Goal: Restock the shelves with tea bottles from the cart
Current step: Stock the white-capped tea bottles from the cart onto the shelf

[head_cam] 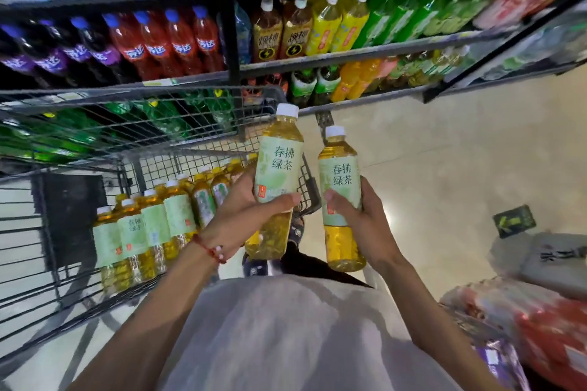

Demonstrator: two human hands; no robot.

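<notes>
Here, the left hand (244,216) grips one tea bottle (279,155), the right hand (368,222) a second bottle (341,174), both labelled 春拂绿茶.

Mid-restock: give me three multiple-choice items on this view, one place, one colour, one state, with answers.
1. Where do the spare tea bottles stand? A) in the wire cart B) on the floor C) on the top shelf
2. What colour is the cap of the left bottle? A) blue B) white C) green
3. What are the left hand and right hand doing? A) both empty B) only the left holds a bottle C) each grips one bottle
Answers: 1 A, they stand inside its mesh walls; 2 B, the cap shows white; 3 C, the right hand grips the right bottle too.
</notes>
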